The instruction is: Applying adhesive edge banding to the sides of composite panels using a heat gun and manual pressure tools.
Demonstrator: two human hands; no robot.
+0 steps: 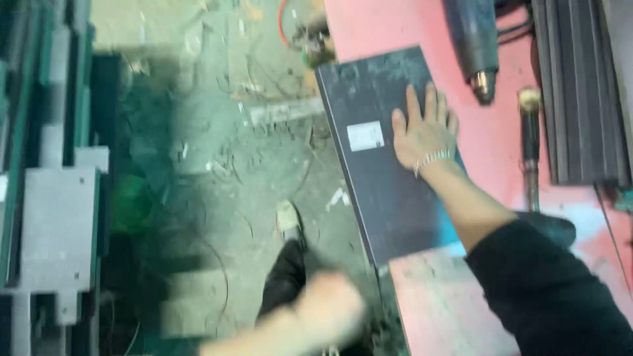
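Fingers spread, right hand point(425, 132) is pressing flat on the dark panel point(382, 165), which is lying on the pink table point(435, 310), overhanging its edge. Left hand point(330, 306) is blurring low; its grip cannot be told. Steadying appears underway; repositioning needs firm pressure.

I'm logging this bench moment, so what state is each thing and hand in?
Panel: flat on the pink bench, its left edge at the bench edge.
Right hand: open, palm flat on the panel, fingers spread.
Left hand: blurred, apart from the panel; grip unclear.
Heat gun: lying on the bench, untouched.
Dark profiles: stacked at the bench's right.
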